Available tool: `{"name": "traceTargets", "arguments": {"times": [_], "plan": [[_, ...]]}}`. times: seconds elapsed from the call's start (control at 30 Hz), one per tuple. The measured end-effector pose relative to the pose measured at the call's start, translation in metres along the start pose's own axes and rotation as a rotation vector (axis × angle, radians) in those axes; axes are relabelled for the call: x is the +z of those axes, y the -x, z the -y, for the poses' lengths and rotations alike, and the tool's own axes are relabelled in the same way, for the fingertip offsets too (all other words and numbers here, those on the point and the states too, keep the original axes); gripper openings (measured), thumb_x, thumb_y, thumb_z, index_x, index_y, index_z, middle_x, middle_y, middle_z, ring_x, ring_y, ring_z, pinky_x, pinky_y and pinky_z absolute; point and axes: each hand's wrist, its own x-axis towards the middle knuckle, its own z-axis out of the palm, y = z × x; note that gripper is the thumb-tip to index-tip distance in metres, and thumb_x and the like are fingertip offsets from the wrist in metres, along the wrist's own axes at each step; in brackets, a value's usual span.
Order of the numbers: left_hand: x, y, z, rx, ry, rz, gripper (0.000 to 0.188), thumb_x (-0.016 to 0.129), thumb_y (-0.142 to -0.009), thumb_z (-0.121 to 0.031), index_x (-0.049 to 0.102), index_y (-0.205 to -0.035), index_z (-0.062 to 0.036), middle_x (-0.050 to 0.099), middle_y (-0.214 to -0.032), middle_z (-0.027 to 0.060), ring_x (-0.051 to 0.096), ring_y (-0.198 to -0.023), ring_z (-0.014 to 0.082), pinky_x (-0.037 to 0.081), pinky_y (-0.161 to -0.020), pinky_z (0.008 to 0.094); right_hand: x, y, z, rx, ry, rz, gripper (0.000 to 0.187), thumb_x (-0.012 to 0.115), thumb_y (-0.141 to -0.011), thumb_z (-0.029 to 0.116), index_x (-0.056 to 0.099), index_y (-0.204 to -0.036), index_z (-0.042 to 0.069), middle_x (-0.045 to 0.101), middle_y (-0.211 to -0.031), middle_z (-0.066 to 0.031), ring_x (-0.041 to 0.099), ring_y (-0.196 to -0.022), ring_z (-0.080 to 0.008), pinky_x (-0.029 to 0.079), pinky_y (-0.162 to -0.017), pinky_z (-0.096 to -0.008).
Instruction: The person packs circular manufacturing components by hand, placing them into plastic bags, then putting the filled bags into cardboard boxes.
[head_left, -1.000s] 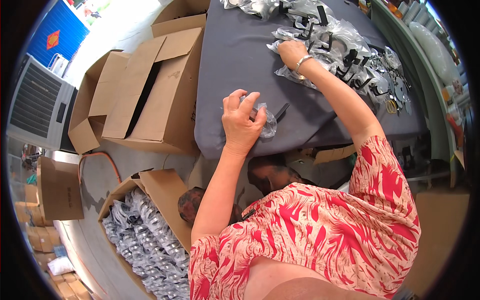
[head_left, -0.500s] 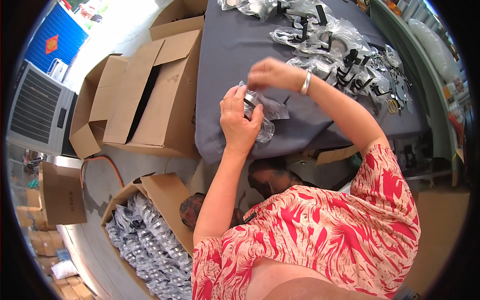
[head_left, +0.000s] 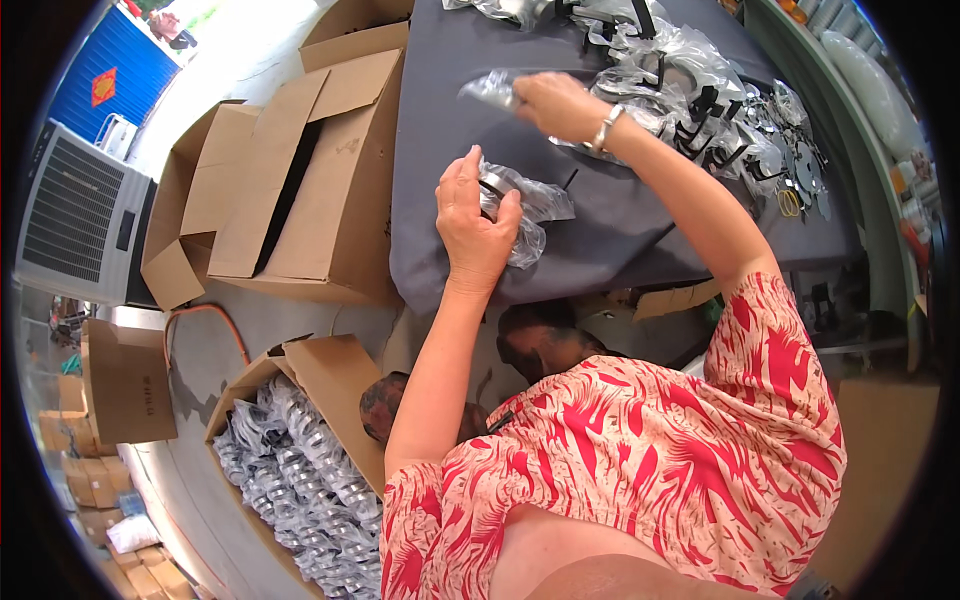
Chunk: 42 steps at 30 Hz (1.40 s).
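My left hand (head_left: 473,226) is closed around a round metal part (head_left: 493,192) with a dark band, partly covered by my fingers. Clear plastic wrap (head_left: 543,203) spreads from this part over the grey tablecloth, and a thin black piece sticks out on its right. Farther back, above the table, my right hand (head_left: 562,106) pinches a crumpled clear plastic bag (head_left: 490,90). The bag is smeared by motion, and I cannot tell whether anything is inside. A silver bangle circles my right wrist.
Plastic-wrapped parts with black handles (head_left: 690,110) are heaped on the table's right side, beside loose flat metal discs (head_left: 803,172) and yellow rings (head_left: 789,203). A large cardboard box (head_left: 330,190) stands left of the table. Below it, an open carton (head_left: 300,480) holds many wrapped metal parts.
My right hand has moved away from my left hand, back over the table, and a clear plastic bag now shows in its fingers. My left hand keeps its hold on the round part.
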Motion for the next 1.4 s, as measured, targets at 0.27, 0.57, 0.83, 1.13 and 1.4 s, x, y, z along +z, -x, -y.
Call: {"name": "traceTargets", "arguments": {"times": [0.27,0.57,0.83,1.13,1.4], "plan": [[-0.001,-0.007,-0.006,-0.217,0.126,0.114,0.048,0.073,-0.065,-0.014,0.062,-0.111,-0.0100,0.053,-0.112,0.0162,0.056,-0.098,0.0302,0.046,-0.085,0.0367,0.007,0.060,0.030,0.231,-1.029,0.403,0.030,0.051,-0.091,0.026,0.057,-0.083,-0.001,0.047,-0.069,0.0025,0.041,-0.067,-0.0061,0.038,-0.057,-0.0260],[0.000,-0.009,-0.009,-0.116,0.016,0.100,0.044,0.074,-0.064,-0.017,0.062,-0.106,-0.0101,0.057,-0.110,0.0112,0.056,-0.096,0.0290,0.046,-0.083,0.0369,0.001,0.067,-0.020,0.204,0.456,0.244,0.010,0.054,-0.076,0.011,0.061,-0.076,0.004,0.062,-0.078,-0.0175,0.061,-0.077,-0.0308,0.049,-0.068,-0.0392],[-0.003,-0.017,-0.010,-0.131,0.007,0.156,0.049,0.072,-0.065,-0.020,0.061,-0.112,-0.0127,0.056,-0.104,0.0090,0.057,-0.092,0.0267,0.047,-0.079,0.0354,0.007,0.042,0.009,0.131,-0.852,0.293,0.022,0.058,-0.084,0.017,0.052,-0.076,-0.002,0.042,-0.063,0.0035,0.034,-0.063,-0.0051,0.036,-0.054,-0.0255],[-0.012,-0.021,-0.013,-0.196,-0.067,0.297,0.047,0.071,-0.065,-0.023,0.063,-0.111,-0.0156,0.055,-0.104,0.0090,0.058,-0.091,0.0258,0.048,-0.079,0.0357,0.002,0.028,-0.057,0.392,0.676,0.072,0.017,0.055,-0.077,0.014,0.069,-0.087,0.009,0.067,-0.091,-0.0109,0.063,-0.091,-0.0281,0.045,-0.074,-0.0432],[-0.010,-0.016,-0.003,-0.113,-0.046,0.187,0.047,0.071,-0.064,-0.021,0.062,-0.110,-0.0150,0.055,-0.113,0.0157,0.055,-0.102,0.0307,0.046,-0.085,0.0379,0.002,0.034,-0.035,-0.082,0.566,-0.234,0.014,0.053,-0.080,0.012,0.059,-0.073,0.001,0.064,-0.076,-0.0127,0.063,-0.079,-0.0304,0.043,-0.074,-0.0487]]}}
